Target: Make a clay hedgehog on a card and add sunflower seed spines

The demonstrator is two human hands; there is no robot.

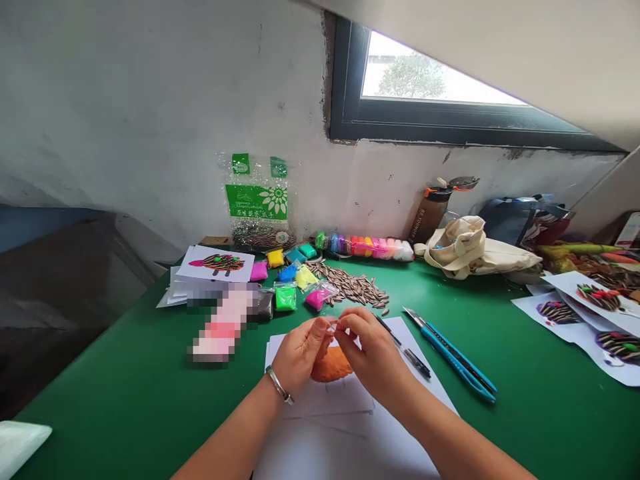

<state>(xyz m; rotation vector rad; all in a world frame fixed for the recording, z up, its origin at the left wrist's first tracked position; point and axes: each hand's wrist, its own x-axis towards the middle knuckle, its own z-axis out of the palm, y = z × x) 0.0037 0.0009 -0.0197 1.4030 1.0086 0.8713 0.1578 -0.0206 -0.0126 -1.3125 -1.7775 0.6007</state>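
My left hand [299, 352], with a silver bracelet [280, 385] at its wrist, is closed in a pinch. Fingertip to fingertip with it, my right hand [374, 350] is pinching too. A small pale, see-through piece [332, 326] shows between them; its kind is hard to make out. Just below the fingers, a flattened orange clay shape [331, 366] lies on a white paper sheet [345, 400], partly covered by my hands. Short drawn lines show under its lower edge. A black pen [416, 362] rests on the paper beside my right hand.
Right of the paper lies a blue utility knife [460, 361], blade out. Beyond my hands are colored clay packets [285, 298] and loose sunflower seeds [357, 283]. Finished seed pictures [216, 265] lie at left, others [605, 300] at right. A bottle [429, 215] and cloth bag [457, 247] stand behind.
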